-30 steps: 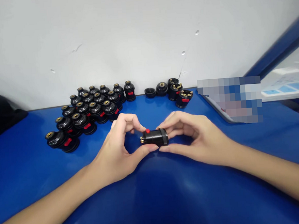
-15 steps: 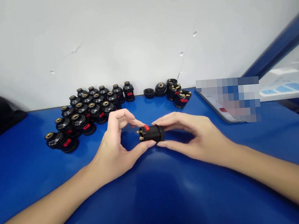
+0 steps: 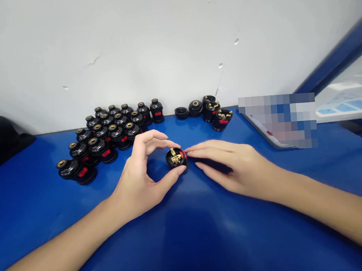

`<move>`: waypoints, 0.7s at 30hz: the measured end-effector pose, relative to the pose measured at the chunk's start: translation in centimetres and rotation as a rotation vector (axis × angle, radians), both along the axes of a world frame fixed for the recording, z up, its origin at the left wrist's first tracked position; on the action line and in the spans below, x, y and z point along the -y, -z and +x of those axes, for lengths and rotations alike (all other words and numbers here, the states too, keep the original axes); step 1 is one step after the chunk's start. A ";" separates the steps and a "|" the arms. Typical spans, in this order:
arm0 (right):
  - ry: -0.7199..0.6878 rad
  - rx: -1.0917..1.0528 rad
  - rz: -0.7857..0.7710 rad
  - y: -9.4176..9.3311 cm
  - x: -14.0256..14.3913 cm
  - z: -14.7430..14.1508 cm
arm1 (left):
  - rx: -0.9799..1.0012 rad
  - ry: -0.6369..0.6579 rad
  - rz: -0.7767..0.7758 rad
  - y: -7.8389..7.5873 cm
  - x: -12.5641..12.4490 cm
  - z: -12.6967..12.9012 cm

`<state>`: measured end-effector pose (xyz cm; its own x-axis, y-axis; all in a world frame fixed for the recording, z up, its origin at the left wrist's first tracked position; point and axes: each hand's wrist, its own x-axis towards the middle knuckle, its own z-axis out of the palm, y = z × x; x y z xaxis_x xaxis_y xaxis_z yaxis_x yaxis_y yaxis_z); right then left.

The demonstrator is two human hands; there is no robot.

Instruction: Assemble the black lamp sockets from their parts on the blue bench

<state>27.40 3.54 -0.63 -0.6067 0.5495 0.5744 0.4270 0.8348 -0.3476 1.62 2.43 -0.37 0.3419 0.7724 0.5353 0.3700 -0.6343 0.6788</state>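
Note:
A black lamp holder body (image 3: 172,167) with a red switch stands in front of me, its open end with brass terminals tilted toward the camera. My left hand (image 3: 140,179) pinches it between thumb and fingertips from the left. On its other side, the fingertips of my right hand (image 3: 241,160) reach the red switch, with the thumb held apart; whether they press on it I cannot tell. The lower end of the lamp holder body is mostly hidden.
Several capped lamp holders (image 3: 103,150) stand in rows at the back left. Along the wall are an upturned black cap (image 3: 181,113), a domed cap (image 3: 195,108) and 3 open lamp holder bodies (image 3: 221,124). A grey-edged, partly blurred-out object (image 3: 261,130) lies at the right.
The lamp holder body has turned from lying sideways to showing its open terminal end. My right hand has let go of its rim end, and its fingertips are now at the switch.

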 end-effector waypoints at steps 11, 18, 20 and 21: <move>0.172 0.102 0.132 -1.0 -0.8 0.8 | -0.153 -0.113 -0.013 0.0 -0.1 -0.3; 0.344 0.169 0.189 -3.2 -1.8 1.9 | -0.147 -0.102 -0.106 0.1 -0.5 -0.6; 0.392 0.150 0.216 -3.8 -2.5 2.1 | -0.136 -0.049 -0.127 0.1 -0.5 -0.7; 0.406 0.142 0.226 -4.0 -2.9 2.2 | -0.144 -0.026 -0.136 0.1 -0.5 -0.8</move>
<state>29.62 6.46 3.41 -0.4503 0.6292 0.6336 0.7641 0.6386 -0.0911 0.87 2.97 -0.46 0.3863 0.8438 0.3725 0.4843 -0.5293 0.6966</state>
